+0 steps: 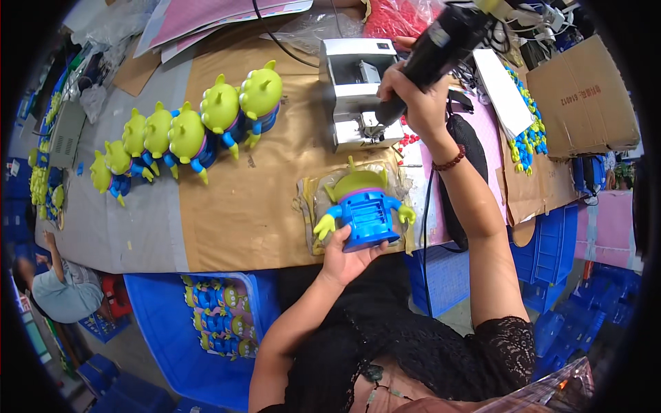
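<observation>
My left hand (350, 259) grips the lower edge of a green and blue toy figure (372, 213). The figure lies face down on a worn pad (310, 196), and its open battery compartment faces up. My right hand (421, 104) is closed round a black electric screwdriver (441, 51) held at a slant. The screwdriver's lower end is at the front of a white screw feeder box (348, 89); whether the bit touches it I cannot tell. A beaded bracelet circles my right wrist.
Several matching toy figures (187, 134) stand in a slanted row at the left. Small red pieces (407, 140) lie beside the feeder. A cardboard box (585, 96) stands at right. Below the table edge, a blue bin (162, 330) holds packed figures. Another person (65, 289) sits at far left.
</observation>
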`<state>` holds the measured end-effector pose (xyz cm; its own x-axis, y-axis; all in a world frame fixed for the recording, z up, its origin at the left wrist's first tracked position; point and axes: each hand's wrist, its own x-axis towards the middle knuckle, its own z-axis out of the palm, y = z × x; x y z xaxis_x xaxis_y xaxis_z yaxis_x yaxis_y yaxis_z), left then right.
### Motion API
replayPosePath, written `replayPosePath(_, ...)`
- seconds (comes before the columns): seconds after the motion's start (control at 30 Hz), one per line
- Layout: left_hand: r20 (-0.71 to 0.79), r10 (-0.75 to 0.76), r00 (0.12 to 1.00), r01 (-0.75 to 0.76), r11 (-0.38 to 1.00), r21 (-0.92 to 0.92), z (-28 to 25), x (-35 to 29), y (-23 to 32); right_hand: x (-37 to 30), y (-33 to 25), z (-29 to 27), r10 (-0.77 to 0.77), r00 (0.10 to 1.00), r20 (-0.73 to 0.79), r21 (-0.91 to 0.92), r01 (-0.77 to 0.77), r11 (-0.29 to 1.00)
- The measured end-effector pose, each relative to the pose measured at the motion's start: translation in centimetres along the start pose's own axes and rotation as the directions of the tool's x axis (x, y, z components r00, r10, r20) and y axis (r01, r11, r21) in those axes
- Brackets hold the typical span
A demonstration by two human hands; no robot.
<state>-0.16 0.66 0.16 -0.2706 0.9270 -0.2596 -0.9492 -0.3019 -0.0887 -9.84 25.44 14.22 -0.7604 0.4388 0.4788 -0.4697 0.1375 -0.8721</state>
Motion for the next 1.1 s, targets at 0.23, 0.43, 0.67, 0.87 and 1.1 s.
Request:
replayPosePath(0.23, -0.467, -0.031, 0.884, 0.081, 0.993, 0.086, 1.3, -7.7, 0.1, 0.1, 1.2, -0.4, 0.215, 0.977, -0.017, -0.066, -0.215, 0.974)
replayPosePath(0.43, 0.259, 0.292, 0.921, -0.194, -0.234, 0.953, 3.9, -8.4, 0.7, -5.3, -5.9, -0.9, 0.222, 0.971, 0.085, 0.124, -0.231, 0.965)
replayPosePath(0.67, 0.518, 0.175, 0.837, 0.069, -0.973, 0.218, 3.8, -0.1, 0.6, -10.8, -7.0, -0.6, 0.164, 0.964, 0.207, 0.141, -0.195, 0.971)
replayPosePath(0.87, 0.573, 0.171, 0.802, 0.090, -0.982, 0.166, 1.7, 0.3, 0.7, -12.2, -5.0, -0.8, 0.048, 0.954, 0.295, 0.156, -0.098, 0.983)
replayPosePath(1.1, 0.571, 0.194, 0.798, 0.101, -0.976, 0.191, 1.6, 0.3, 0.5, -14.3, -2.1, -1.2, -0.181, 0.892, 0.414, 0.185, 0.112, 0.976)
